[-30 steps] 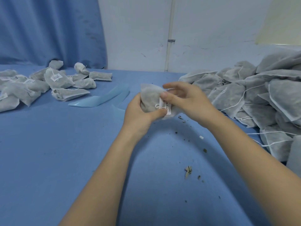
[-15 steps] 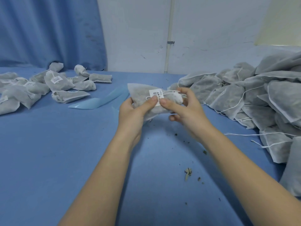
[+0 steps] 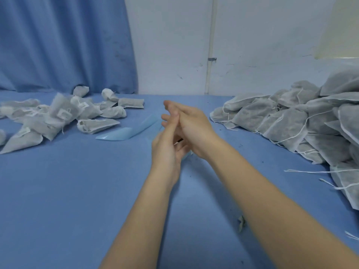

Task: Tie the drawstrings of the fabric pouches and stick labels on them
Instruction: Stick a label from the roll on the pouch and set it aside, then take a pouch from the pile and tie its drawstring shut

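Observation:
My left hand [image 3: 165,152] and my right hand [image 3: 196,129] meet palm to palm above the middle of the blue table [image 3: 77,191], fingers mostly straight, with no pouch in them. A sliver of pale blue sheet [image 3: 187,155] shows under the hands; what lies between the palms is hidden. A grey labelled pouch [image 3: 62,111] appears blurred over the left pile of tied, labelled pouches [image 3: 97,124]. At the right a big heap of untied pouches [image 3: 291,121] lies with white drawstrings [image 3: 310,171] trailing out.
A light blue backing strip [image 3: 128,132] lies on the table just left of my hands. Bits of dried herb [image 3: 240,224] are scattered near my right forearm. A blue curtain [image 3: 58,45] and a white wall stand behind the table.
Both hands held a labelled pouch before; now it is out of them and blurred over the left pile. The hands have come together, empty.

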Available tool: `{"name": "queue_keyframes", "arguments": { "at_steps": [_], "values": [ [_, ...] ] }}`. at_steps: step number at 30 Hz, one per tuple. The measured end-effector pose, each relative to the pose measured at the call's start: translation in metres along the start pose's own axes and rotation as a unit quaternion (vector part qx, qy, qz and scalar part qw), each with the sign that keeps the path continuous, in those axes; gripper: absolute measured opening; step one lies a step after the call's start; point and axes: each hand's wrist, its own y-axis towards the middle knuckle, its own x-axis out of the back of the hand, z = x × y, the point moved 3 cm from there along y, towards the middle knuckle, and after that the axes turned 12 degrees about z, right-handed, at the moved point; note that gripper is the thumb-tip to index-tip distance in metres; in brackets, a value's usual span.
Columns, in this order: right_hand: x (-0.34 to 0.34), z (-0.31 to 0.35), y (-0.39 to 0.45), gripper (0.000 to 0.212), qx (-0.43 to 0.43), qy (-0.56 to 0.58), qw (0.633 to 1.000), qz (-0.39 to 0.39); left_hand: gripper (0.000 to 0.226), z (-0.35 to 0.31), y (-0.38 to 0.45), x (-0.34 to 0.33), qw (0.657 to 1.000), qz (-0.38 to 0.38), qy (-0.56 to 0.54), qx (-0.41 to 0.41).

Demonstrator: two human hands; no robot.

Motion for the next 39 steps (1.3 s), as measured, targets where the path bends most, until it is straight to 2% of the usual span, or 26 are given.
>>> {"name": "queue_keyframes", "arguments": {
  "at_steps": [4,7,9,11,15,17,22,28,31,33,36,39],
  "values": [
    [0.036,-0.016,-0.017,0.025,-0.005,-0.019,1.000,-0.021,0.029,0.016,-0.001,-0.012,0.990,0.047,0.123,0.044],
    [0.071,-0.022,-0.033,0.026,0.029,-0.200,0.977,-0.070,0.030,0.027,-0.005,-0.020,0.971,0.076,0.212,0.082],
    [0.097,-0.029,-0.040,0.027,0.018,-0.393,0.914,-0.103,0.021,0.032,-0.006,-0.024,0.965,0.075,0.235,0.091],
    [0.125,-0.038,-0.042,0.031,-0.045,-0.533,0.835,-0.128,0.013,0.035,-0.006,-0.026,0.960,0.067,0.254,0.094],
    [0.176,-0.050,-0.038,0.040,-0.201,-0.700,0.672,-0.136,0.011,0.039,-0.004,-0.027,0.954,0.062,0.278,0.095],
    [0.195,-0.053,-0.032,0.047,-0.261,-0.738,0.611,-0.117,0.010,0.040,-0.004,-0.027,0.951,0.067,0.286,0.094],
    [0.216,-0.060,-0.021,0.060,-0.340,-0.741,0.571,-0.100,0.011,0.044,-0.003,-0.028,0.945,0.082,0.299,0.104],
    [0.210,-0.059,-0.025,0.039,-0.307,-0.810,0.491,-0.085,0.013,0.043,-0.002,-0.028,0.944,0.084,0.300,0.107],
    [0.199,-0.051,-0.028,0.034,-0.273,-0.824,0.489,-0.091,0.011,0.043,0.000,-0.028,0.945,0.082,0.300,0.101],
    [0.185,-0.046,-0.031,0.030,-0.246,-0.814,0.516,-0.105,0.011,0.043,0.001,-0.027,0.945,0.080,0.301,0.099],
    [0.156,-0.036,-0.038,0.027,-0.172,-0.776,0.592,-0.137,0.012,0.044,0.000,-0.027,0.945,0.076,0.304,0.095],
    [0.125,-0.028,-0.048,0.033,-0.091,-0.716,0.675,-0.154,0.010,0.044,0.001,-0.025,0.948,0.063,0.301,0.084]
  ]
}}
